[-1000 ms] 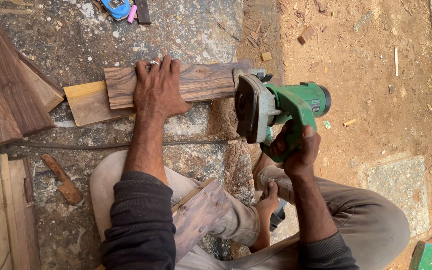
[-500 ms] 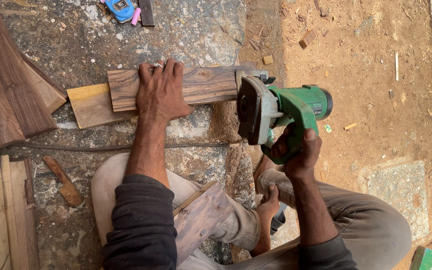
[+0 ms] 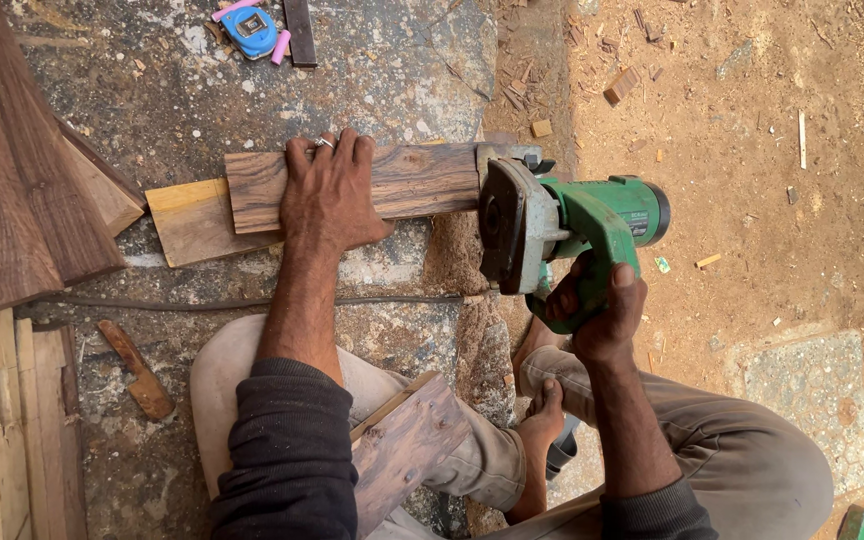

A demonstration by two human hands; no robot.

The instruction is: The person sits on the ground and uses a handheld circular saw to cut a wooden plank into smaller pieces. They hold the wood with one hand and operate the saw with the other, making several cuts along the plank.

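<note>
View from the head camera, looking down on a seated person at work on a stone slab (image 3: 152,90). A dark plank (image 3: 422,180) lies flat across the slab, its long side running left to right, on top of a paler board (image 3: 187,220) that juts out at its left end. The left hand (image 3: 330,192) lies palm down on the plank near its middle, fingers spread and flat, curled over the far edge; it presses on the wood rather than closing round it. A ring shows on one finger.

At the plank's right end stands a green power saw (image 3: 577,228), its grey guard (image 3: 507,225) touching the end of the wood. The right hand (image 3: 602,305) is closed round the saw's handle from below, fingers wrapped tight. A heap of sawdust (image 3: 452,250) lies just beside the guard, under the plank's near edge.

A second dark block (image 3: 407,445) rests on the person's lap between the arms. A bare foot (image 3: 542,420) shows below the saw.

To the left lie stacked dark boards (image 3: 22,200) and pale boards (image 3: 2,430); a small wood scrap (image 3: 137,370) lies near them. A blue tape measure (image 3: 250,30) sits at the slab's far edge. Right of the slab, bare earth (image 3: 752,150) is strewn with chips. No containers are in view.
</note>
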